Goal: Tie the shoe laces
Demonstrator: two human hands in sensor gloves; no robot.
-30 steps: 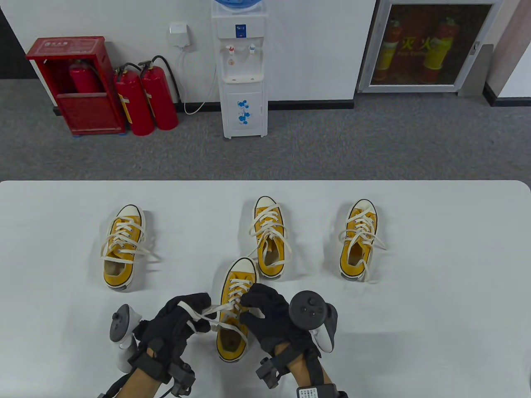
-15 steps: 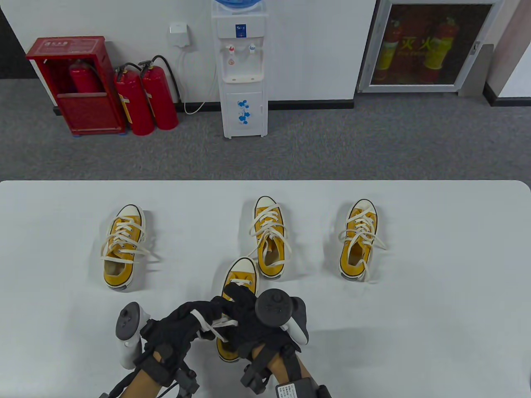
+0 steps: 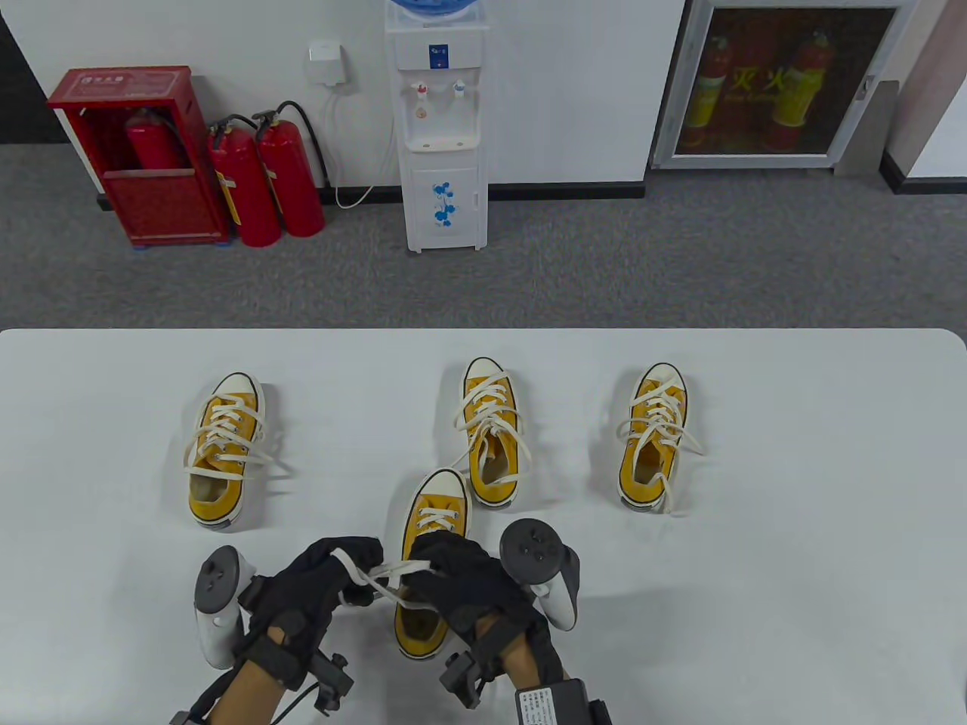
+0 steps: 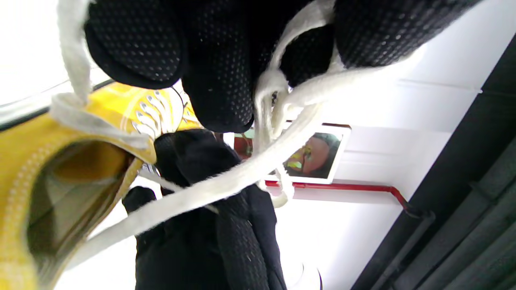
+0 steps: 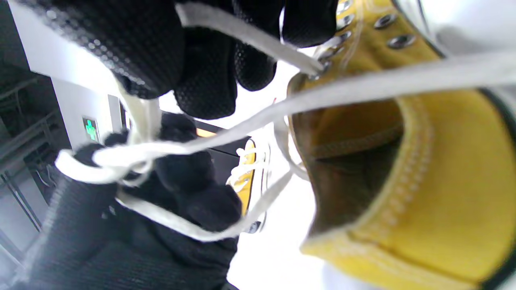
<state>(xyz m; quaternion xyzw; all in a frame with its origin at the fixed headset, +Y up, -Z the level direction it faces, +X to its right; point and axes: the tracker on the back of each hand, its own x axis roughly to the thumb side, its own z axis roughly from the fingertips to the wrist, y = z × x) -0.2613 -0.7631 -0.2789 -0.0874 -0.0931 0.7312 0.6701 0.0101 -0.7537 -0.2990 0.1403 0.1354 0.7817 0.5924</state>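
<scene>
Left hand (image 3: 313,585) and right hand (image 3: 461,578) both pinch the white laces (image 3: 385,578) with curled fingers above the nearest yellow shoe (image 3: 430,513).

Black mesh gloves (image 3: 317,589) (grey-white trackers (image 3: 215,604) strapped on).

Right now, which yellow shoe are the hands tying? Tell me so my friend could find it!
Look at the white table with four yellow shoes. Three sit in a row farther back; the shoe being tied is alone in front, nearest the person. Only this one has the left hand and right hand holding its white laces.
</scene>
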